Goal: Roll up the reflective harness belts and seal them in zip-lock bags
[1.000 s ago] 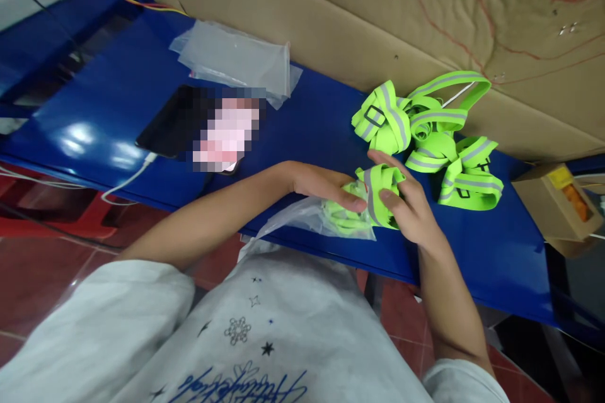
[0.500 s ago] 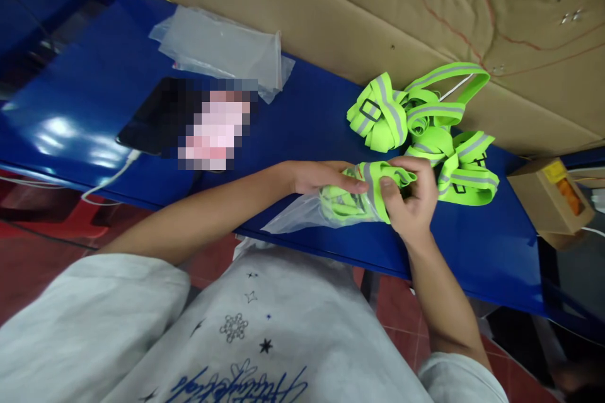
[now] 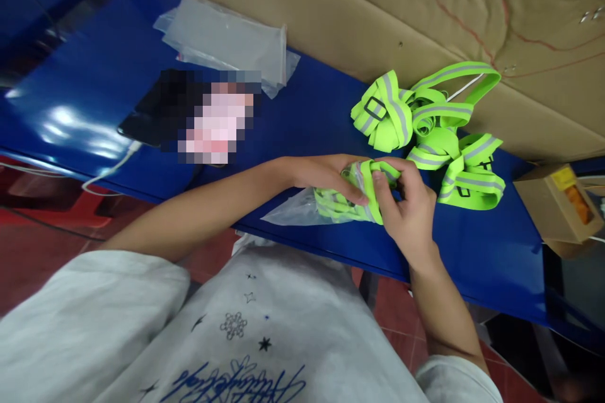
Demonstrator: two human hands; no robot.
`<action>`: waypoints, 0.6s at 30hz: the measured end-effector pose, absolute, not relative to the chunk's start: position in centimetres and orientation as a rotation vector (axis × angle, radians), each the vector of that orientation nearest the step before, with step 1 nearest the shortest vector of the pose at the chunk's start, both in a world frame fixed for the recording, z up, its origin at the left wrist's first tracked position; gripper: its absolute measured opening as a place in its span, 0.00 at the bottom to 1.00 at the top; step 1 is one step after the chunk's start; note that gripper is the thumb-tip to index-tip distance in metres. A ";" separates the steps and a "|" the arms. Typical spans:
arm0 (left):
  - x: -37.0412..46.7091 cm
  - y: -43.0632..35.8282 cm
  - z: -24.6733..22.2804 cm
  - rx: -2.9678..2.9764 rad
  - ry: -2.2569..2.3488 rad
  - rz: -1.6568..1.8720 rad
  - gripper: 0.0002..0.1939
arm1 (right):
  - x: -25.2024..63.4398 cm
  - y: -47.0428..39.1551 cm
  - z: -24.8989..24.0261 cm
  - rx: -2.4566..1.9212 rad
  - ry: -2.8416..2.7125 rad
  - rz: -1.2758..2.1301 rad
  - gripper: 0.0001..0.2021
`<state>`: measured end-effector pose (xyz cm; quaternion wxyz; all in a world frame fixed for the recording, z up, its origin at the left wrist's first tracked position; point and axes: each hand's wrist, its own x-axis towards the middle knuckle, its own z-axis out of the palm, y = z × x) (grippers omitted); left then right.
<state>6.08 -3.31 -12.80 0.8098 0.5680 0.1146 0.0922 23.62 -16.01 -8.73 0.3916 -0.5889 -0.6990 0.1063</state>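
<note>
My left hand [image 3: 331,175] grips a clear plastic bag [image 3: 290,209] whose loose end trails to the left over the table edge. Partly inside it is a folded neon-green reflective strap [image 3: 371,192] with a grey stripe. My right hand [image 3: 409,204] is closed on the strap's right end, thumb on top, where it sticks out of the bag's mouth. Beyond my hands lie more green reflective straps [image 3: 385,110], bundled, with black buckles [image 3: 375,109]. The fingers under the bag are hidden.
On the blue table [image 3: 293,119] lie a stack of clear plastic bags [image 3: 231,38] and a dark phone [image 3: 151,113] with a white cable [image 3: 113,170], beside a blurred patch. A cardboard box [image 3: 551,201] stands at the right end. Brown padding [image 3: 331,6] borders the back.
The strap sits slightly deeper in the bag, and my right fingers have shifted along its protruding end. The whole view has moved a little.
</note>
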 end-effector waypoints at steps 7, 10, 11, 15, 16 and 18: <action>6.1 -3.0 -13.2 1.244 0.211 0.145 0.30 | 25.0 -15.1 -8.6 -1.322 -1.900 0.297 0.07; 6.5 -3.6 -13.3 1.255 0.165 0.113 0.26 | 24.8 -14.9 -9.3 -1.454 -1.734 0.346 0.06; 6.7 -3.8 -13.3 1.271 0.161 0.127 0.27 | 24.6 -15.0 -9.5 -1.496 -1.682 0.363 0.06; 6.9 -4.2 -13.0 1.328 0.163 0.195 0.36 | 23.8 -15.2 -9.8 -1.430 -1.771 0.533 0.04; 6.7 -4.2 -12.9 1.321 0.149 0.164 0.42 | 23.7 -15.2 -9.7 -1.371 -1.848 0.605 0.04; 6.4 -4.0 -12.7 1.301 0.124 0.087 0.50 | 23.8 -15.2 -9.5 -1.283 -1.971 0.745 0.08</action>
